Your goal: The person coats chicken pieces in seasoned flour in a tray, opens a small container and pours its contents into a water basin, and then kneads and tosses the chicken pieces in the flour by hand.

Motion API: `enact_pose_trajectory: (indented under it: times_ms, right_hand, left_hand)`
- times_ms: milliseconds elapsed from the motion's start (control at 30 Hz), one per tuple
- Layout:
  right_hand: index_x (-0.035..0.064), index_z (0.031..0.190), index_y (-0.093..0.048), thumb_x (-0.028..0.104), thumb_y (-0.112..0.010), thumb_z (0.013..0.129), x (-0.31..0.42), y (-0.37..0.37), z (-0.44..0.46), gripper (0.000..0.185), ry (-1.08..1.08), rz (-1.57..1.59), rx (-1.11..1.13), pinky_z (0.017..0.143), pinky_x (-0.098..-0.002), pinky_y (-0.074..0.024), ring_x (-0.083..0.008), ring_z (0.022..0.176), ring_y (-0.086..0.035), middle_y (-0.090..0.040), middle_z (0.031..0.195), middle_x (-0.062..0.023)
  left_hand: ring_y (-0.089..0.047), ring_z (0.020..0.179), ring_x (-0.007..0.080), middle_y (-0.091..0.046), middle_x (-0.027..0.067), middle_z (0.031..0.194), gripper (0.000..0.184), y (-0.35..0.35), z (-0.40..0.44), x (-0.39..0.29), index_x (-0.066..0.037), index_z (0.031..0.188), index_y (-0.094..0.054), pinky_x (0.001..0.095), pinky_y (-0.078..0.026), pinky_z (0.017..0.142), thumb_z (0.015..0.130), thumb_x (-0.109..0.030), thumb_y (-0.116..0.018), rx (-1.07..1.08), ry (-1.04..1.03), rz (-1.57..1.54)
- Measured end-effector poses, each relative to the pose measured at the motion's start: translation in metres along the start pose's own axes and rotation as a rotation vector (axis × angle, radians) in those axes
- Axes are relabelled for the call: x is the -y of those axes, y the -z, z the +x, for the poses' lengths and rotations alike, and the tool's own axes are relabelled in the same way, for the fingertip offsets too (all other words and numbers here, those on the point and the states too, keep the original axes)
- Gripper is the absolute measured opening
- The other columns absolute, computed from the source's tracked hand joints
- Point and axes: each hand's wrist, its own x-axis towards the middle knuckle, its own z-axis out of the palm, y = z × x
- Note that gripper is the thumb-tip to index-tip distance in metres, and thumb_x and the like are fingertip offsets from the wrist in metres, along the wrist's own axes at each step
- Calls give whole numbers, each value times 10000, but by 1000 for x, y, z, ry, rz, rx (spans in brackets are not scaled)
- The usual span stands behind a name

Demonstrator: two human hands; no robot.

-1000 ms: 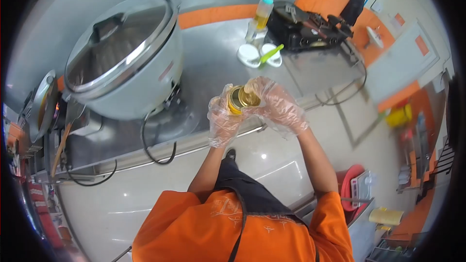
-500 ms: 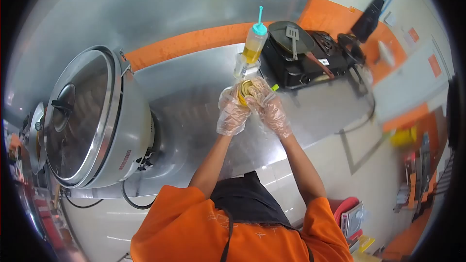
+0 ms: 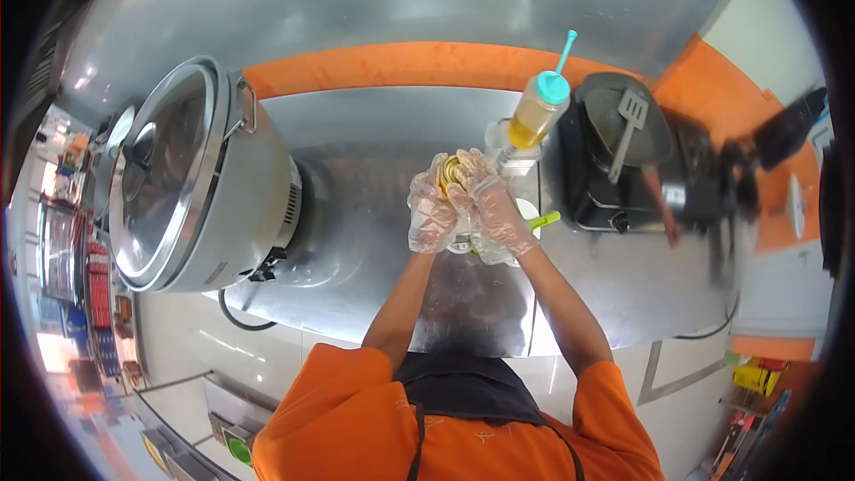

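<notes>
- Grip: both hands closed around one small gold-coloured tin (image 3: 451, 175), held between them over the steel counter (image 3: 356, 178). Round metal rim visible at the top of the grip; contents too small to read.
- Left hand (image 3: 432, 214): thin clear plastic glove, fingers wrapped about the tin's left side.
- Right hand (image 3: 497, 212): same type of glove, clasping the tin from the right, fingertips by its rim. Exact finger placement obscured by loose, wrinkled plastic.
- Just right of the grip, partly behind the right hand: white dish (image 3: 529, 212), with a bright green handle (image 3: 545, 220) projecting rightward over it. A second white dish (image 3: 460, 242) shows between the wrists.
- Beyond the grip, to the right: squeeze bottle (image 3: 539, 111), teal cap, yellow liquid in its lower part; clear container (image 3: 525, 160) adjacent.
- Farther right: black stove (image 3: 592, 200) bearing a dark pan (image 3: 607, 98); slotted spatula (image 3: 633, 111) resting in the pan.
- Well left of the grip: large cooker (image 3: 240, 187), glass-topped lid (image 3: 165, 169) on.
</notes>
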Motion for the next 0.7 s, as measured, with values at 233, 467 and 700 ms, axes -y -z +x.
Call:
enact_pose_trajectory:
  times_ms: [233,467,700]
  right_hand:
    - [47,1255,-512,262,-609,886,27,42,18,438,110,-151,-130,1047,-445,-337,-404,1290,-379,-379,1407,-222]
    - [4,1280,-479,218,-557,902,88,120,-66,442,-220,-213,-59,1048,-385,-342,-338,1288,-409,-369,1429,-197]
    - [14,1307,-469,262,-554,902,137,98,-108,482,-342,125,-258,1069,-389,-307,-312,1314,-377,-377,1427,-175]
  left_hand:
    - [-636,802,289,-645,117,897,514,0,40,-2,-79,1112,-576,362,-514,716,671,-242,-785,-9,101,-33]
    - [-645,904,244,-653,108,976,610,-19,52,12,-76,1127,-571,342,-522,795,593,-170,-850,-115,102,38]
    - [-555,1086,339,-561,181,1185,895,-4,51,37,-99,1308,-439,406,-458,913,565,-401,-837,182,346,22]
